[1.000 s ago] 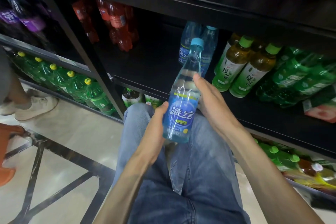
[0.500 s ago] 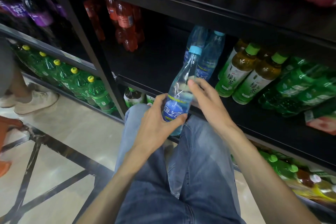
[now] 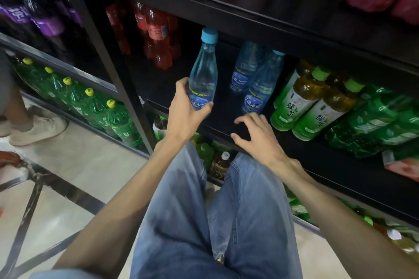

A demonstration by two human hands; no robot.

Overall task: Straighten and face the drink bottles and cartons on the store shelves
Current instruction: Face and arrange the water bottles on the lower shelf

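Bottle [image 3: 202, 75] with the blue cap sits centre frame, upright with a slight tilt, and we see the left hand [image 3: 184, 110] curled round its lower label, thumb at the right, fingers wrapped behind. Its base hangs just over the front lip of the black shelf [image 3: 317, 154]; we can't tell whether it touches the board. Right hand [image 3: 257, 135] is free, fingers spread and loosely bent, hovering over the shelf edge right of centre, gripping nothing. Two matching blue bottles [image 3: 255, 79] stand deeper on the same shelf, just right of the held one, with dark bare board between them and the lip. Green tea bottles [image 3: 310, 102] lean close together at the right, touching each other, near the blue pair. Red bottles [image 3: 156, 34] stand far back at upper centre-left, leaving an open stretch of board in front. A black upright post [image 3: 106, 70] bounds that bay on the left. Green soda bottles [image 3: 90, 102] line the lower-left shelf beyond it.
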